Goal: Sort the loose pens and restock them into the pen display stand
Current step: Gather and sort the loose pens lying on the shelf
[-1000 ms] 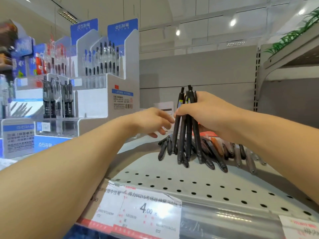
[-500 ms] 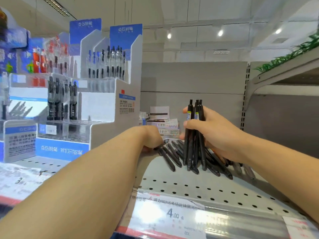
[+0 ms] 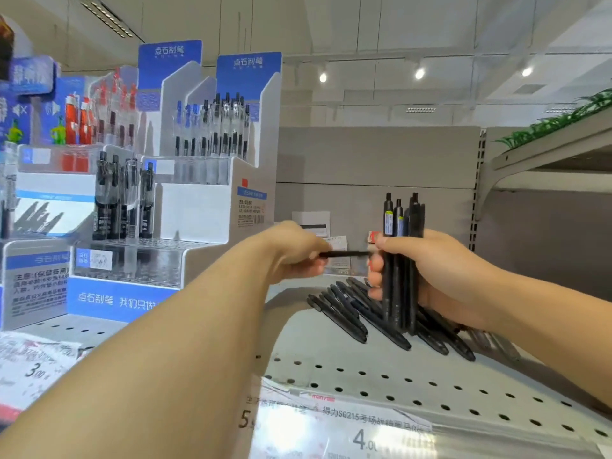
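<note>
Shop shelving fills the view: a pale perforated metal shelf (image 3: 381, 369) runs across the lower half, with a grey back panel (image 3: 374, 160) behind it and ceiling spotlights above; price labels (image 3: 334, 429) sit along the shelf's front edge under a glossy strip; taking the tiered pen display stand (image 3: 205, 207) as landmark, it stands on the shelf at the left, white with blue header cards, its upper tier full of upright clear-barrelled pens and its lower clear tier holding a few dark pens at its left end; further left of the stand are other displays with red and blue packaging, too blurred to read; well to the right of the stand, at the far edge, a higher shelf carries green artificial foliage (image 3: 559, 122); right of the stand, lying flat on the shelf, is a row of loose black pens (image 3: 344, 313), side by side and slanting, partly hidden behind the right hand; the right hand (image 3: 440, 276) is right of the stand and above that row, its fingers curled round a bundle of black pens (image 3: 402, 260) held upright, tips down near the lying pens; the left hand (image 3: 294, 251) is between the stand and the bundle, just beside the right hand, its fingers pinching a single black pen (image 3: 344, 254) held level, whose far end reaches the right hand's thumb at the bundle; small boxes and paper tags (image 3: 334, 243) sit at the back behind both hands.
</note>
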Demonstrator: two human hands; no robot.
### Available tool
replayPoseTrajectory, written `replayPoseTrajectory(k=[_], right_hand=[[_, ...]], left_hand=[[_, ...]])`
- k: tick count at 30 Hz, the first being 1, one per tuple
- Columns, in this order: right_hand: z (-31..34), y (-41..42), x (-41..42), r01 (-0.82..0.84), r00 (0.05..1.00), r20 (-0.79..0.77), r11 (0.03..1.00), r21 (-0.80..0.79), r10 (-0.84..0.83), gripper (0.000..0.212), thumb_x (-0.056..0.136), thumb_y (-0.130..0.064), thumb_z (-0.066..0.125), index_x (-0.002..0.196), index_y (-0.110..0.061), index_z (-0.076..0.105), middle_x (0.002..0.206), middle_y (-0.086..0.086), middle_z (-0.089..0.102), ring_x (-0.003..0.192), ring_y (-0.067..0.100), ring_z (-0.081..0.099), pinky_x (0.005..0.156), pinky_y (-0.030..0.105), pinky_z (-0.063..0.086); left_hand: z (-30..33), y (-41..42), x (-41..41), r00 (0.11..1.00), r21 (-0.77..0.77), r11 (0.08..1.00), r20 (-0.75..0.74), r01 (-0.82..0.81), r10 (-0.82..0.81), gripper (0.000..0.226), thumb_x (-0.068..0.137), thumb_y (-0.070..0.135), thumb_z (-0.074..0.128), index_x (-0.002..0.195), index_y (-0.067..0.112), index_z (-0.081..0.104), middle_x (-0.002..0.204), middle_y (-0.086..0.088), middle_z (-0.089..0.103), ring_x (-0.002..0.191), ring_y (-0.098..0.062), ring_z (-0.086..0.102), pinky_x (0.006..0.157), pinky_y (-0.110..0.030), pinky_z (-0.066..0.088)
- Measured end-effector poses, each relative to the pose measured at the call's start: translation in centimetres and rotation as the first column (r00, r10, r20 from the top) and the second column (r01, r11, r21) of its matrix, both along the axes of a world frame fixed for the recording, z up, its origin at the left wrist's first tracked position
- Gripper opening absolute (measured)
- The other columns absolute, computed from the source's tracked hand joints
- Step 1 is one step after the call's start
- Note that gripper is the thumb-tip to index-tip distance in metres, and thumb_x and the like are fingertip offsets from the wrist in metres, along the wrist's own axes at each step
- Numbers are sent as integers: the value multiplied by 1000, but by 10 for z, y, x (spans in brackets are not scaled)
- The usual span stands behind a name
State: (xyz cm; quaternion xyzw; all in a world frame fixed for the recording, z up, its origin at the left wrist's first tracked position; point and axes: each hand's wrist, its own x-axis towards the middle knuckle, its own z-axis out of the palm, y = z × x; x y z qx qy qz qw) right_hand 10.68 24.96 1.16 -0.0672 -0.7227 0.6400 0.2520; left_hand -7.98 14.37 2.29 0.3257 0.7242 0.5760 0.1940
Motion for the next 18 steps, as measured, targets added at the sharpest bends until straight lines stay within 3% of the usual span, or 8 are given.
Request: replayPoseTrajectory(k=[3,7,9,12,15,18], right_hand=[[6,1,-2,48,998,-40,990,-136,-54,14,103,-18,56,110,-6,58,76,9,58,63,25,59,67,39,58],[17,10,2,108,987,-92,963,-246,-134,21,103,-22,58,87,-10,51,63,3,45,44,12,40,41,23,37],[20,16,3,103,985,-111,965,-242,-133,28,101,-25,61,79,-13,49,62,1,39,42,9,33,38,20,29],[20,26,5,163,974,-140,980,-113,-178,27,93,-25,72,83,-15,50,58,-4,40,43,9,32,37,20,31],[17,27,2,157,981,-122,987,38,-151,26,92,-23,72,82,-16,49,54,-6,38,46,12,29,41,24,29],[14,21,2,137,984,-123,990,47,-130,12,96,-22,64,95,-10,62,52,-4,44,43,12,32,40,23,30]], left_hand=[[7,-7,11,978,208,965,97,160,-183,19,92,12,71,103,-3,71,78,-10,70,64,-13,68,57,-18,56],[11,-10,25,937,268,906,27,329,-348,16,91,8,70,101,-3,73,81,-11,71,72,-14,69,62,-19,57],[12,-12,34,903,219,879,-27,424,-429,15,92,4,67,103,-3,73,87,-12,73,76,-15,70,66,-20,58],[9,-12,50,830,60,831,-129,553,-543,12,90,2,68,99,2,75,90,-10,73,78,-16,69,72,-22,58],[6,-6,62,779,-86,805,-210,588,-591,5,89,9,72,86,11,76,85,-9,69,77,-16,68,75,-24,57],[6,-6,63,794,-101,824,-225,558,-565,11,90,25,71,84,17,76,77,-1,69,75,-15,69,70,-24,56]])
